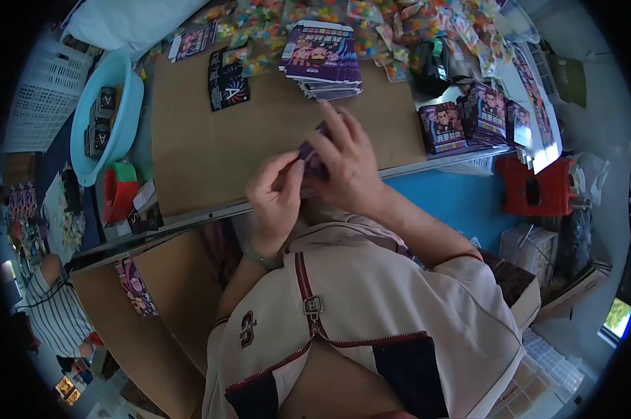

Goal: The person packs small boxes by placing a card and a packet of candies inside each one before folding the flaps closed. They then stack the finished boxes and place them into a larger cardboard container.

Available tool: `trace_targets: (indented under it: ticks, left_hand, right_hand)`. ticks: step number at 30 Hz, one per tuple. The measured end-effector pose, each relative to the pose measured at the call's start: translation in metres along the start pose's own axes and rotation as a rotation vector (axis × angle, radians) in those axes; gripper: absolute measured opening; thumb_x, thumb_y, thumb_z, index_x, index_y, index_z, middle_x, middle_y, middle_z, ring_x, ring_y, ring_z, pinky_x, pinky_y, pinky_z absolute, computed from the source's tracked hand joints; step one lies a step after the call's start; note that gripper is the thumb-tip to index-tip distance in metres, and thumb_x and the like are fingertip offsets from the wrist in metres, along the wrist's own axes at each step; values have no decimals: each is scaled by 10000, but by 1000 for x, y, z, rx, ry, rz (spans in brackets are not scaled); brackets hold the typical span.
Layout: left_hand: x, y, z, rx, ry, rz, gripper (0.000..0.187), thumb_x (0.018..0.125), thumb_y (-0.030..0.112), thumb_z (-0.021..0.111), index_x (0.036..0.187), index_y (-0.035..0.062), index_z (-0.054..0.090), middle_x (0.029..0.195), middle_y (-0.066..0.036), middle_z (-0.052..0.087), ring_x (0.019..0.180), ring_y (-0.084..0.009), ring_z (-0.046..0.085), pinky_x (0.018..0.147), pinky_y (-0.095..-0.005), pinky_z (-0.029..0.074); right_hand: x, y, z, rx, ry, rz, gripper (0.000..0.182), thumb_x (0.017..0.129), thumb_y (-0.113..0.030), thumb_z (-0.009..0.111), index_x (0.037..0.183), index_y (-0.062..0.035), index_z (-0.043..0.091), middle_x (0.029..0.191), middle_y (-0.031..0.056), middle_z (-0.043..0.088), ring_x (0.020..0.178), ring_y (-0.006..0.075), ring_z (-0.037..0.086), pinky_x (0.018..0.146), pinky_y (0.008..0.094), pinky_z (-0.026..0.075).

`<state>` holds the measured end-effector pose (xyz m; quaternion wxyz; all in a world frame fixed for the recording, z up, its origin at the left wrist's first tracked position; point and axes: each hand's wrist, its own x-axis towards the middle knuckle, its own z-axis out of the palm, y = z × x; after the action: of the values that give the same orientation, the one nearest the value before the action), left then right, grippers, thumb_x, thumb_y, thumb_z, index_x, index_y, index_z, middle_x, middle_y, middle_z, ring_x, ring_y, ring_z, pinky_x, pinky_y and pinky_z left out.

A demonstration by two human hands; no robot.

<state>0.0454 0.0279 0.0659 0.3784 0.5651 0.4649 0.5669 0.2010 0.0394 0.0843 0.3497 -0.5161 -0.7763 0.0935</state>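
Above the near edge of the cardboard-covered table, both hands are around a small purple printed box (314, 159), mostly hidden by my fingers. My left hand (277, 199) pinches its left side between thumb and fingers. My right hand (347, 160) is bent around its other side, with the fingers pointing up and left. Beyond them lies a stack of flat purple printed cartons (322, 59). Black printed cards (229, 87) lie to its left. Several boxes with the same print (443, 129) stand at the table's right edge.
Colourful sachets (399, 24) heap along the back. A light-blue basin (132, 91) with black packs stands left, near a red-and-green tape roll (122, 192). A black tape dispenser (433, 73) sits right. An open cardboard box (120, 307) and red stool (532, 190) are below. Another person (57, 318) is left.
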Motion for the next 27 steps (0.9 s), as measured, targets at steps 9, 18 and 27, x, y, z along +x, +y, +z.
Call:
trace_targets:
  ticks: [9,18,27]
  left_hand:
    - [113,-27,40,149,8,70,345,884,168,696,1162,-10,595,1085,-138,637,941,-218,650,725,-321,543]
    - [183,-58,54,611,-92,106,345,784,338,738,955,49,661,857,-163,676,810,-355,654,687,-430,507]
    - [101,-7,32,338,53,307,145,892,64,642,1034,41,622,782,-136,664,670,-275,660,599,-351,503]
  right_hand:
    - [-52,159,-73,-628,-15,458,551,839,-203,630,1323,1,462,1453,233,362,1331,485,324,1072,562,305]
    - [3,107,-74,-258,154,364,598,796,-91,680,1342,12,459,1417,233,424,1310,428,388,1064,498,345]
    - [79,47,10,171,370,138,429,755,-22,716,1167,21,603,1071,190,653,981,358,641,854,398,509]
